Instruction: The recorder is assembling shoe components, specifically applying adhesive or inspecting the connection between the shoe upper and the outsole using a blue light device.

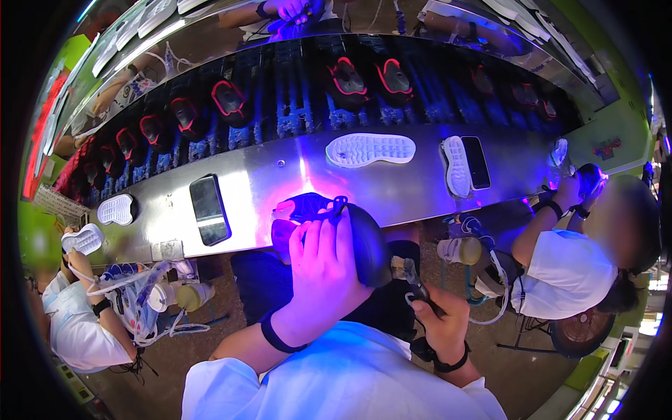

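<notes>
A dark shoe upper point(350, 234), judged light and pliable and best taken around its body, was held at the near edge of the steel desk point(280, 175) in the left hand point(322, 269), while the right hand point(441, 318) was closed on a slim tool point(414, 280).

On the steel bench point(280, 175) we see a white sole point(371, 149) and a dark phone point(210, 208) — well apart. Behind them we see black shoes with red trim point(229, 101) on the conveyor.

steel workbench point(280, 175) | brown floor point(210, 350) | green wall point(616, 133) | violet light
</notes>
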Demonstrator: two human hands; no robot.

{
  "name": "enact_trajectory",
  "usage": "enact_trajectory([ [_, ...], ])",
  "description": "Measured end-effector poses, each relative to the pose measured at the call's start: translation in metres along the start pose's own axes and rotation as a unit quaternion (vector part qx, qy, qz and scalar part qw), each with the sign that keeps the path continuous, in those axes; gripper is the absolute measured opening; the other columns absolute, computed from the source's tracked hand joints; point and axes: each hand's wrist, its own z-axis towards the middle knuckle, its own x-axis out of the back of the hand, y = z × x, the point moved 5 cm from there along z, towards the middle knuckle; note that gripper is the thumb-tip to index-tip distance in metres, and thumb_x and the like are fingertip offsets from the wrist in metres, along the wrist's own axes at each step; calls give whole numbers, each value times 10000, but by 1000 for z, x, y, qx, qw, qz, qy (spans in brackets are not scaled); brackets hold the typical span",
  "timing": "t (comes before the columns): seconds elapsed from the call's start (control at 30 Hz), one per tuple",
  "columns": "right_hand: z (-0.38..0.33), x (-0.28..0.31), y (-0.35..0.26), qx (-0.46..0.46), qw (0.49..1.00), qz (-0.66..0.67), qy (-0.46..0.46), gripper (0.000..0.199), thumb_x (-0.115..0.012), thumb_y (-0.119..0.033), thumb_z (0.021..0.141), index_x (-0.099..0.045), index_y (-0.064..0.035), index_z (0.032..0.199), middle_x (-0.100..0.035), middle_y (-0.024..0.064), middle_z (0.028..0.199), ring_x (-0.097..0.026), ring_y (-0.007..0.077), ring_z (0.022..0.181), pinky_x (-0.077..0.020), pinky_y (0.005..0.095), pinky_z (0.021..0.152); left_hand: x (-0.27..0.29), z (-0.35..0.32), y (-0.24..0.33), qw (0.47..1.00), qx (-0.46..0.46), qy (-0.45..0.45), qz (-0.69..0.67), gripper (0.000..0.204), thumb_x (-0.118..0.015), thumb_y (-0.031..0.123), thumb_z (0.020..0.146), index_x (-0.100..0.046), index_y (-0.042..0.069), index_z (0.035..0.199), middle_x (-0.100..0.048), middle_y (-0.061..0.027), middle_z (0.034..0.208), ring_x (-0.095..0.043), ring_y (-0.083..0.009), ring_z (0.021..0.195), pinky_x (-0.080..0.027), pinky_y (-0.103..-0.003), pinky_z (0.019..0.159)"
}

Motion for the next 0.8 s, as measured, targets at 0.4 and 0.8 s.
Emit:
enact_trajectory([
  [0.4,64,18,-63,149,972,-180,22,313,-817,-63,816,-755,-18,1120,-578,85,689,-520,166,570,-414,294,551,-5,47,-21,995,69,-34,-62,1036,-920,413,534,-522,-68,1361,-637,-213,1178,-606,-389,1123,-415,-524,1003],
  [0.8,120,2,-84,239,940,-241,-1,346,-823,-44,789,-750,-12,1126,-662,111,773,-619,191,632,-477,282,602,-3,75,-60,987,67,-49,-139,939,-905,440,596,-566,-53,1320,-659,-208,1104,-641,-384,1041,-447,-495,995],
])
